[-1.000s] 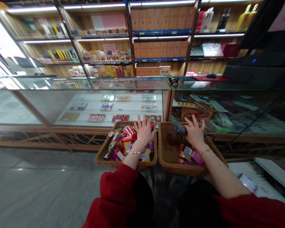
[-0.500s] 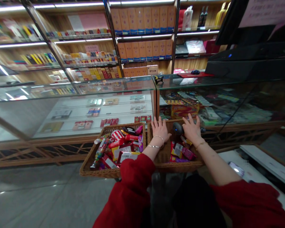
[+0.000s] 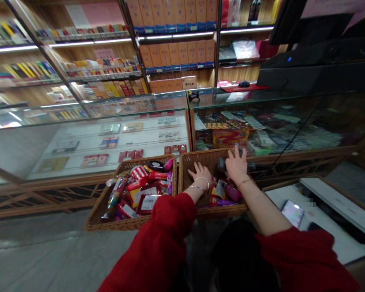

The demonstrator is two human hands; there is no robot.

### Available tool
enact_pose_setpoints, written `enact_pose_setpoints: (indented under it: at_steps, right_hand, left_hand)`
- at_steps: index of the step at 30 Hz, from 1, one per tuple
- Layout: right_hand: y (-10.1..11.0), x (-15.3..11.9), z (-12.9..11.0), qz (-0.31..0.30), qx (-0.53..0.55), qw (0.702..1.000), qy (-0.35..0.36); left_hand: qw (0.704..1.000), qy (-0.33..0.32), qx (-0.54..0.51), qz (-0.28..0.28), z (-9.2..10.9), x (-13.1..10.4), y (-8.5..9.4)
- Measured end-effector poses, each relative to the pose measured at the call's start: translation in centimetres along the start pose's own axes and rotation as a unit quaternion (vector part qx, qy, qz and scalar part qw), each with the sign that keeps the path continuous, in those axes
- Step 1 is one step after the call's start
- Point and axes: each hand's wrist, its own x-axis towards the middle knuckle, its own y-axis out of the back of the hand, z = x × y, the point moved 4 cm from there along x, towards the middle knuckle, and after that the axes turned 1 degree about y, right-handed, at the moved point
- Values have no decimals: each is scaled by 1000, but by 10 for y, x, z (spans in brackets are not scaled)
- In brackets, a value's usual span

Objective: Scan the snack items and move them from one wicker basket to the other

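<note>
Two wicker baskets stand side by side before a glass counter. The left basket (image 3: 93, 211) is full of candy and snack packs (image 3: 147, 190). Over the right basket (image 3: 185, 160), my left hand (image 3: 201, 178) reaches inside with its fingers spread and nothing in them. My right hand (image 3: 236, 165) is at that basket's far right part, fingers apart, beside a dark rounded device (image 3: 222, 164) with a small blue light. Below my hands lie a few red, pink and purple packs (image 3: 223, 193).
The glass counter (image 3: 188, 106) runs across behind the baskets, with packs inside. Shelves of orange boxes (image 3: 176, 56) rise beyond. At right are a phone (image 3: 293, 213) on a white surface (image 3: 337, 239) and a dark machine (image 3: 316, 73) on the counter.
The view has shifted, so the baskets appear further left. My left hand has moved from the basket's far rim down into the basket. My right hand stays near the far right part.
</note>
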Motion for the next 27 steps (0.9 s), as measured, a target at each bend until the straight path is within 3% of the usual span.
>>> enact_pose_setpoints:
  at_steps: [9,16,27]
  right_hand:
    - [0,1,-6,-24,-1,1000,-7]
    - [2,3,-5,-26,29,999,-20]
    - [5,1,-2,-2,28,998,-51]
  left_hand:
    - [991,7,12,-129,29,7,-43]
    - [993,-35,1,-108,40,-4,-55]
    - [995,-63,28,-75,30,2,-52]
